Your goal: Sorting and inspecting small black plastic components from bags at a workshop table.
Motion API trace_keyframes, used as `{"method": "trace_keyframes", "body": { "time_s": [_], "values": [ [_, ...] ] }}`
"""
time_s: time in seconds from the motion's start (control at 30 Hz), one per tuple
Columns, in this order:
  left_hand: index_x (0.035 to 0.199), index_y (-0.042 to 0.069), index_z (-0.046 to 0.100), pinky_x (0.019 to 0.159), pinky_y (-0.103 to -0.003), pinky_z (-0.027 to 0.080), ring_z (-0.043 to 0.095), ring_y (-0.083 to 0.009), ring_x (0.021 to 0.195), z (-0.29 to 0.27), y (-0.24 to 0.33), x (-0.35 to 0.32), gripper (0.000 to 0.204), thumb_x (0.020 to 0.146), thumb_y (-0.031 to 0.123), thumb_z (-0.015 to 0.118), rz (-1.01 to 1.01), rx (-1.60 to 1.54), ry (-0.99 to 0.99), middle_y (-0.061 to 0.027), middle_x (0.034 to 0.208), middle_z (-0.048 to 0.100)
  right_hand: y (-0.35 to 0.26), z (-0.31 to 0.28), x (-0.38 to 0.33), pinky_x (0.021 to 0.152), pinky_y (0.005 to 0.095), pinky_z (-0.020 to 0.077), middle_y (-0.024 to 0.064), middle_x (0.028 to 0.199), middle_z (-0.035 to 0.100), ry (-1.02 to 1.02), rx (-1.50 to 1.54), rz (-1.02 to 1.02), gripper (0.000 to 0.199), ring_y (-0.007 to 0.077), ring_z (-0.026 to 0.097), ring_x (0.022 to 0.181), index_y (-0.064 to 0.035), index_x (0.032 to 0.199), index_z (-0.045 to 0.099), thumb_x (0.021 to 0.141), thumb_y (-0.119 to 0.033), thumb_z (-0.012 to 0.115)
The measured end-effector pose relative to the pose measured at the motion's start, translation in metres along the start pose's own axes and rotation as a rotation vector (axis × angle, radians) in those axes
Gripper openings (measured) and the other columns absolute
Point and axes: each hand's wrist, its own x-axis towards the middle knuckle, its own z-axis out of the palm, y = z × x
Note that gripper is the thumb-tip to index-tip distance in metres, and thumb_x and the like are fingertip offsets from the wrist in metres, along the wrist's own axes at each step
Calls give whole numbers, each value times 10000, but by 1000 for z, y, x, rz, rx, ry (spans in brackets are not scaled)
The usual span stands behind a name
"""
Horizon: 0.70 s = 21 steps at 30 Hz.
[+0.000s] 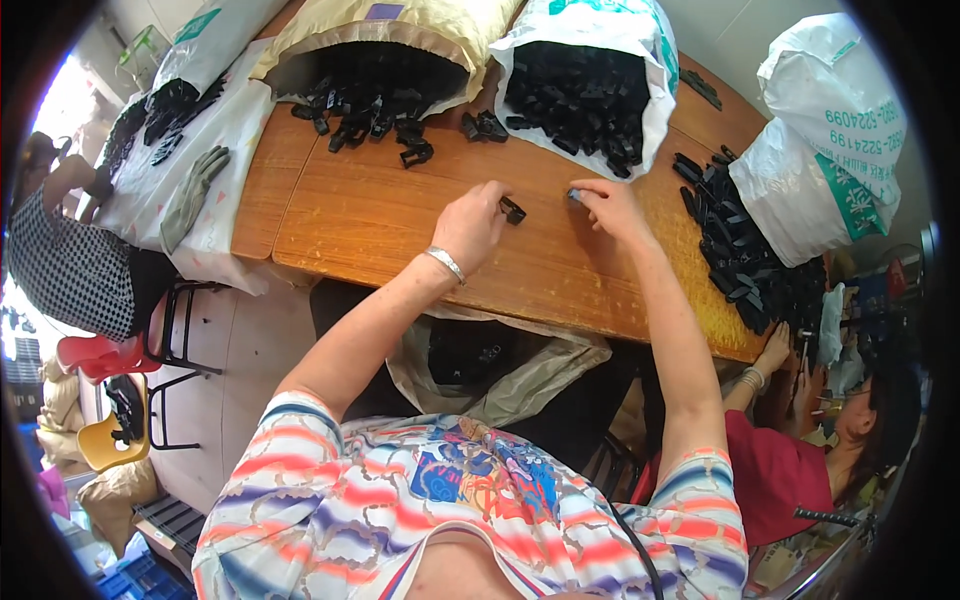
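Looking down from the head camera, I see a wooden table [420, 215] crowded with sacks. At the far left, a white sack [205, 40] lies on a white cloth [225, 130], spilling black plastic parts; a grey glove [192, 195] rests on that cloth. Next, a yellow sack [400, 25] lies on its side with its mouth open toward me, black clips [365, 110] tumbling out onto the wood. Right of it, a white sack with teal print [600, 20] is packed with more black pieces. At the far right, another white sack [835, 150] leans over a heap of longer black parts [745, 255] running along the table edge. An open bag [490, 365] hangs under the table's near edge, dark pieces inside.

Other people sit at the left and lower right; a red and a yellow chair stand at the left.

My left hand [470, 225], with a silver bracelet [445, 263] on its wrist, pinches a small black clip [513, 211] at its fingertips, just above the bare middle of the table. My right hand [610, 205] is nearly closed, fingertips nipping a tiny bluish-grey piece [574, 196] against the wood, just beside the left hand.
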Motion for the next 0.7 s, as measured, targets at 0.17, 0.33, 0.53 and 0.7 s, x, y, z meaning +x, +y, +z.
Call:
{"method": "trace_keyframes", "body": {
  "time_s": [0.17,0.33,0.53,0.7],
  "values": [
    [1072,89,621,823,-419,524,574,-337,1020,-1,-6,10,285,792,48,656,69,205,-64,-139,1054,569,-14,16,-26,446,255,456,59,764,646,-58,234,208,276,100,524,495,-31,1079,677,988,-236,516],
    [1015,93,658,857,-399,519,552,-317,1048,-2,-4,16,279,744,81,726,55,244,-116,-123,1051,546,-10,15,-30,533,362,502,117,742,650,-5,-33,116,258,239,621,559,-14,1055,633,976,-240,535],
    [998,87,665,863,-397,503,555,-312,1034,-7,-11,20,274,741,122,754,-8,157,-178,-116,1035,554,-14,21,-47,742,435,506,125,888,654,168,-495,-275,171,348,636,873,-77,990,668,853,-177,685],
    [965,73,676,867,-398,495,563,-312,1019,-4,-18,20,245,743,137,756,-31,114,-201,-111,1003,580,-30,40,-46,723,413,508,115,960,627,245,-337,-415,193,327,638,855,-68,996,672,815,-121,714]
  ]
}}
